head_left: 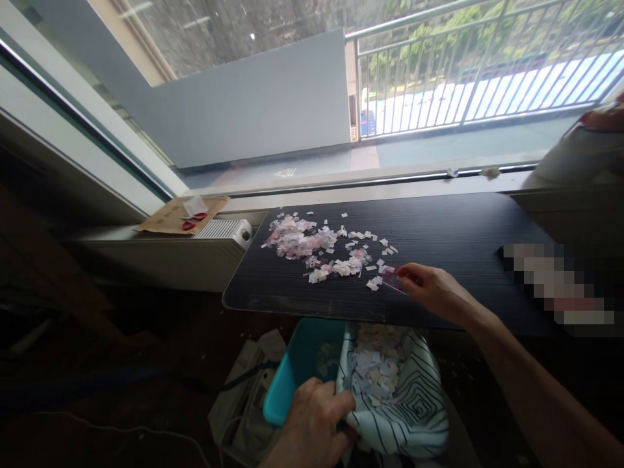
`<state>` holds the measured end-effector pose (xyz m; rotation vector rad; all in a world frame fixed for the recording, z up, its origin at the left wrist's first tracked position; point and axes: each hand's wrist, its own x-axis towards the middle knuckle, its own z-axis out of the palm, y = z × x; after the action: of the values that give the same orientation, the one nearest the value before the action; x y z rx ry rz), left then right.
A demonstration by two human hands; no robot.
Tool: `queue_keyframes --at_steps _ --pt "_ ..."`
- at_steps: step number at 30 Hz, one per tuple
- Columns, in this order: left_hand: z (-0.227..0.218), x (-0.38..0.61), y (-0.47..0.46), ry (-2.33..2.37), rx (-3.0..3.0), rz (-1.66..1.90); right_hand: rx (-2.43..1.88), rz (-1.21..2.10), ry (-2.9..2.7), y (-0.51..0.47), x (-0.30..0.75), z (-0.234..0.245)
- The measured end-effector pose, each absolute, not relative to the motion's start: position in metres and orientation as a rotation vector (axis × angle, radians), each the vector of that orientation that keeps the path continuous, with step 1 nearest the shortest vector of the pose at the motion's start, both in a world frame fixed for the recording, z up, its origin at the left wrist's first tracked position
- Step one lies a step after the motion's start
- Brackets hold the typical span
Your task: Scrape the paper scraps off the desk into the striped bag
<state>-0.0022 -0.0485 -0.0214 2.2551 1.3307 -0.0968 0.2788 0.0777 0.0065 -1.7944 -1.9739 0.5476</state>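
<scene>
Lying near the right grip are paper scraps.

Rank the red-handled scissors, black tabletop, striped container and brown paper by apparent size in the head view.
Largest to smallest:
1. Black tabletop
2. Striped container, nearer the camera
3. Brown paper, partly covered
4. Red-handled scissors

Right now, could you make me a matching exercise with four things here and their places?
1. Red-handled scissors
2. Turquoise plastic basin
3. Left hand
4. Right hand

A. Over the black flat tabletop, near pale paper scraps
B. On a flat brown sheet
C. Gripping the pale, black-lined container
D. Standing beside that container

Pairs: 1-B, 2-D, 3-C, 4-A
</scene>
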Motion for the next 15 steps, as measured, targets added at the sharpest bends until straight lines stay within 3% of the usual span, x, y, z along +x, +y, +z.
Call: queue_keyframes --at_steps 4,9,15 --pt "-0.018 -0.001 -0.049 1.321 2.226 -0.111 -1.882 0.449 -1.937 0.076 0.276 0.005" --pt "-0.017 -0.001 -0.048 1.330 2.207 -0.111 -1.749 0.631 -1.966 0.074 0.273 0.001" --pt "-0.022 -0.002 -0.052 1.328 2.230 -0.131 -1.746 0.617 -1.703 0.078 0.289 -0.022"
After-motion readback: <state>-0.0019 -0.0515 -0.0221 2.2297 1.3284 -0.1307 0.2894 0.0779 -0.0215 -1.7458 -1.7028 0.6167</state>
